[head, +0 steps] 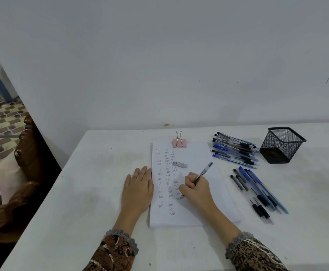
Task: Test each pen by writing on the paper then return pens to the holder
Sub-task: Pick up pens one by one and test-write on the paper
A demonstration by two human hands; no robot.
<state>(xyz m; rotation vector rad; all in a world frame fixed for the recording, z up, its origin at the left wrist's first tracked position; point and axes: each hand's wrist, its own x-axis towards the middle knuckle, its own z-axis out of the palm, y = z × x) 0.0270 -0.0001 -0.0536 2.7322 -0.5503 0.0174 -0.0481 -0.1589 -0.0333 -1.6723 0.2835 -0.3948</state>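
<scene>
Black mesh holder (282, 145), pink clip (179, 143), white paper (198, 153).

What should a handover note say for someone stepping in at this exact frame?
Left hand: open, flat at the left edge of the paper.
Right hand: grips a pen, tip on the paper in the third column of "Test" marks. A cap lies on the paper.
Done: two columns of marks and most of a third.
Left: the far pen pile and the near pen group lie on the table; no pen shows in the mesh holder. I cannot tell which group is tested.
</scene>
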